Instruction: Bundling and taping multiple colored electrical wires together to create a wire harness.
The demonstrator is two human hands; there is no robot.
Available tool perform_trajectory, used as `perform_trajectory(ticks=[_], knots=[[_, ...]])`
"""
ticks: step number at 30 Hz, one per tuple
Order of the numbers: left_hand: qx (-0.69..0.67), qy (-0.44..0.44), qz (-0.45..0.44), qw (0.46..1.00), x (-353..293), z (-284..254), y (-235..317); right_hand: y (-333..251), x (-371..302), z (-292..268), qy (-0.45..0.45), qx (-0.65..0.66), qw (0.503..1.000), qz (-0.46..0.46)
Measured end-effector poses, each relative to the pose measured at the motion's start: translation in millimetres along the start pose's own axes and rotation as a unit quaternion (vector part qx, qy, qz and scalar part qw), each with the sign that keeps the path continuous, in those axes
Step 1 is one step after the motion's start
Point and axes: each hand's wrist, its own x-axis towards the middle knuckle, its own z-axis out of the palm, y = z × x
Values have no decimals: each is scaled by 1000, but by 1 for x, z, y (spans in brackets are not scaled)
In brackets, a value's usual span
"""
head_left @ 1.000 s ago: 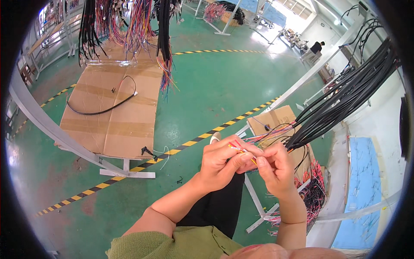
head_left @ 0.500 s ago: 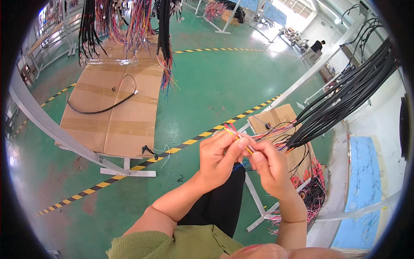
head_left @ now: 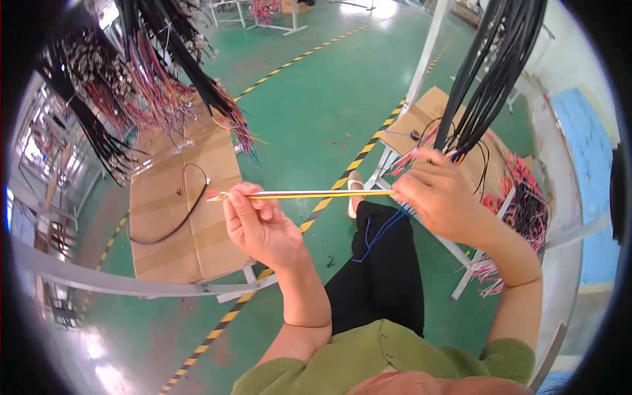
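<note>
A thin strand of wires (head_left: 322,193), white, yellow and red, stretches straight and nearly level between my hands. My left hand (head_left: 260,224) pinches it near its left end, where short reddish and white tips stick out past the fingers. At the other end my right hand (head_left: 434,194) grips the same wires with fingers closed. Blue wires (head_left: 382,230) dangle below my right hand in front of my dark trousers. Behind that hand hangs a thick bundle of black cables (head_left: 487,79), with coloured wire ends at its bottom partly hidden by the fingers.
Bundles of dark and coloured wires (head_left: 148,72) hang at the left above a cardboard-topped stand (head_left: 164,257), where one black cable (head_left: 187,220) lies curved. Cardboard (head_left: 428,112) and a heap of pink and black wires (head_left: 520,204) are on the right. Striped tape (head_left: 359,164) crosses the green floor.
My hands have moved apart from close together, the left going left and the right going right, and the wires are now drawn out straight between them. The view has turned as well.
</note>
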Motion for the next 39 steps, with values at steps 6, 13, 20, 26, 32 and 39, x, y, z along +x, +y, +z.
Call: perform_trajectory(ticks=[6,13,20,26,32,39], knots=[[-22,-23,-6,999,5,-7,4,0,-3,-8,-6,-62,998,-14],[-35,-29,-27,999,13,-7,-3,2,-10,-6,49,-104,993,-25],[-56,-39,-75,995,12,-14,-24,15,-22,-11,48,-179,980,-66],[-46,-25,-112,992,9,-10,-41,25,-24,-22,58,-194,977,-73],[-38,-13,-139,989,8,-9,-59,31,-23,-25,36,-216,973,-67],[-125,-2,-289,949,12,-41,-115,55,-34,-9,1,-201,978,-64]])
